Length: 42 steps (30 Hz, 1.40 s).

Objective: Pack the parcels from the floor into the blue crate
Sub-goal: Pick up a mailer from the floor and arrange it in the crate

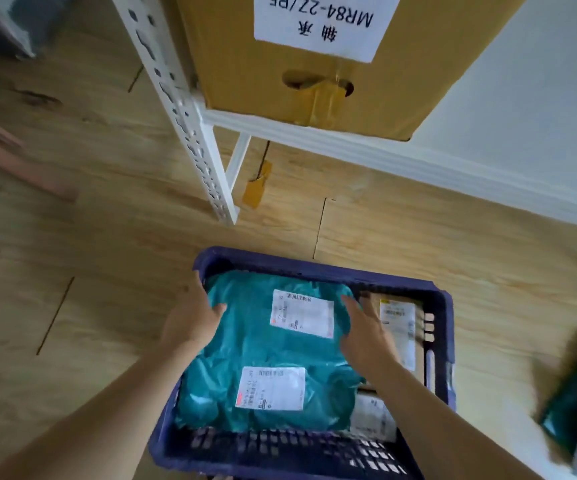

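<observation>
The blue crate (318,266) stands on the wooden floor at bottom centre. Inside lie teal plastic parcels (255,344) with white labels, filling its left and middle. Brown cardboard parcels (401,323) with labels sit along the crate's right side. My left hand (193,317) rests on the left edge of the upper teal parcel, thumb on top. My right hand (366,334) lies flat on that parcel's right edge, fingers spread. Whether either hand grips the parcel or only presses it I cannot tell. Another teal parcel (574,400) lies blurred on the floor at right.
A white metal shelf post (190,126) stands just beyond the crate, with a big cardboard box (314,64) on the shelf above. A white wall and skirting (487,174) run along the right. Pinkish boards (20,168) lie at left.
</observation>
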Motion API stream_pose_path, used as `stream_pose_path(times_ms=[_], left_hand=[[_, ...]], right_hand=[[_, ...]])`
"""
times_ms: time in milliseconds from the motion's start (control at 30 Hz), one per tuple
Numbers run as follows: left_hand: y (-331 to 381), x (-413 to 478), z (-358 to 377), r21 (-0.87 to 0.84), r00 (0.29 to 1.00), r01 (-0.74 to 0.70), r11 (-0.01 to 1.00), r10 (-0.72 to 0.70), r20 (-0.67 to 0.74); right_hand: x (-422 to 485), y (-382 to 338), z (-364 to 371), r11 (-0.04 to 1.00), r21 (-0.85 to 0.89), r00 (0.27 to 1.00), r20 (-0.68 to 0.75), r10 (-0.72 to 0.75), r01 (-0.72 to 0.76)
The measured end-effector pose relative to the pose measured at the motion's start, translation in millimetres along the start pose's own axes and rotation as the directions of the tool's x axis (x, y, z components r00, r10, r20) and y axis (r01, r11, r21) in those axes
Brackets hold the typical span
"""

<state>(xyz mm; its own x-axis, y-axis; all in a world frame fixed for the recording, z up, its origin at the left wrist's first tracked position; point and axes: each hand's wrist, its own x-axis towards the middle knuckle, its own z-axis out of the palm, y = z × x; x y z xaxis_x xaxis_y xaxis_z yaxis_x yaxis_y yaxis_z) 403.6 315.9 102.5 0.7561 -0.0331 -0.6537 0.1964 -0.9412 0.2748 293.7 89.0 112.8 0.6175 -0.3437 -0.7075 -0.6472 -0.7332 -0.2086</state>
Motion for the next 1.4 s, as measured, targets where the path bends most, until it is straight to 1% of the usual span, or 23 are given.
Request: stream_pose_path(times_ms=[33, 67, 100, 133, 167, 233, 267, 300, 333, 367, 400, 433, 467, 533, 600, 667, 733, 833, 967, 1067, 1200, 1300, 1400], left_hand=[[0, -3, 6, 0.136, 0.997, -0.081, 0.987, 0.082, -0.001], [0, -7, 13, 0.269, 0.983, -0.179, 0.946, 0.183, 0.01], [-3, -11, 22, 0.38, 0.96, -0.273, 0.884, 0.276, 0.046], [-5, -14, 31, 0.451, 0.938, -0.339, 0.825, 0.335, 0.093], [-9, -15, 41, 0.502, 0.922, -0.381, 0.777, 0.356, 0.149], [-17, -15, 57, 0.558, 0.896, -0.434, 0.707, 0.402, 0.188], [-19, -12, 61, 0.567, 0.892, -0.445, 0.693, 0.397, 0.215], [-24, -5, 69, 0.61, 0.89, -0.448, 0.654, 0.389, 0.237], [-29, 1, 75, 0.628, 0.892, -0.436, 0.644, 0.403, 0.205], [-32, 8, 81, 0.627, 0.889, -0.429, 0.651, 0.429, 0.163], [-33, 15, 85, 0.622, 0.894, -0.425, 0.658, 0.415, 0.172], [-31, 20, 88, 0.6, 0.904, -0.417, 0.682, 0.377, 0.2], [-29, 25, 94, 0.586, 0.92, -0.387, 0.711, 0.338, 0.198], [-32, 32, 106, 0.607, 0.928, -0.372, 0.702, 0.302, 0.218], [-31, 36, 113, 0.591, 0.935, -0.354, 0.725, 0.269, 0.23], [-26, 35, 110, 0.594, 0.937, -0.348, 0.725, 0.242, 0.253], [-18, 28, 102, 0.616, 0.939, -0.341, 0.71, 0.23, 0.254], [-6, 13, 82, 0.628, 0.937, -0.348, 0.696, 0.244, 0.249], [21, -14, 40, 0.644, 0.931, -0.364, 0.673, 0.28, 0.233], [51, -42, 3, 0.632, 0.916, -0.399, 0.664, 0.315, 0.248], [103, -91, -49, 0.569, 0.881, -0.469, 0.676, 0.403, 0.247], [141, -134, -87, 0.515, 0.83, -0.546, 0.661, 0.511, 0.223], [173, -182, -127, 0.467, 0.77, -0.617, 0.633, 0.61, 0.189]], right_hand=[[1, 2, 8, 1.0, -0.017, 1.0, 0.031, 0.004, -0.003], [0, 4, 16, 0.999, -0.048, 0.998, 0.064, 0.007, -0.004], [-1, 5, 23, 0.996, -0.086, 0.995, 0.101, 0.006, 0.003], [-2, 5, 30, 0.993, -0.116, 0.991, 0.136, 0.002, 0.014], [-3, 5, 38, 0.989, -0.142, 0.986, 0.169, -0.011, 0.035], [-1, 6, 51, 0.981, -0.176, 0.975, 0.218, -0.046, 0.085], [1, 6, 57, 0.977, -0.183, 0.969, 0.241, -0.06, 0.106], [5, 8, 64, 0.975, -0.187, 0.961, 0.269, -0.07, 0.123], [8, 8, 69, 0.972, -0.193, 0.952, 0.298, -0.074, 0.136], [12, 8, 74, 0.969, -0.201, 0.943, 0.325, -0.071, 0.143], [16, 10, 78, 0.967, -0.211, 0.937, 0.344, -0.067, 0.146], [20, 11, 82, 0.963, -0.222, 0.932, 0.357, -0.063, 0.15], [25, 13, 86, 0.96, -0.233, 0.929, 0.365, -0.058, 0.152], [34, 16, 92, 0.956, -0.251, 0.922, 0.383, -0.048, 0.154], [39, 19, 94, 0.955, -0.252, 0.919, 0.392, -0.048, 0.157], [38, 19, 90, 0.955, -0.251, 0.92, 0.389, -0.052, 0.16], [30, 18, 82, 0.963, -0.228, 0.929, 0.365, -0.054, 0.146], [14, 19, 57, 0.972, -0.179, 0.951, 0.294, -0.095, 0.152], [-12, 19, 8, 0.979, -0.136, 0.966, 0.23, -0.115, 0.149], [-39, 16, -35, 0.983, -0.103, 0.977, 0.168, -0.134, 0.153], [-84, 7, -92, 0.987, -0.061, 0.987, 0.068, -0.145, 0.149], [-124, -3, -137, 0.984, -0.019, 0.984, -0.02, -0.175, 0.175], [-178, -10, -182, 0.978, 0.035, 0.969, -0.151, -0.197, 0.205]])
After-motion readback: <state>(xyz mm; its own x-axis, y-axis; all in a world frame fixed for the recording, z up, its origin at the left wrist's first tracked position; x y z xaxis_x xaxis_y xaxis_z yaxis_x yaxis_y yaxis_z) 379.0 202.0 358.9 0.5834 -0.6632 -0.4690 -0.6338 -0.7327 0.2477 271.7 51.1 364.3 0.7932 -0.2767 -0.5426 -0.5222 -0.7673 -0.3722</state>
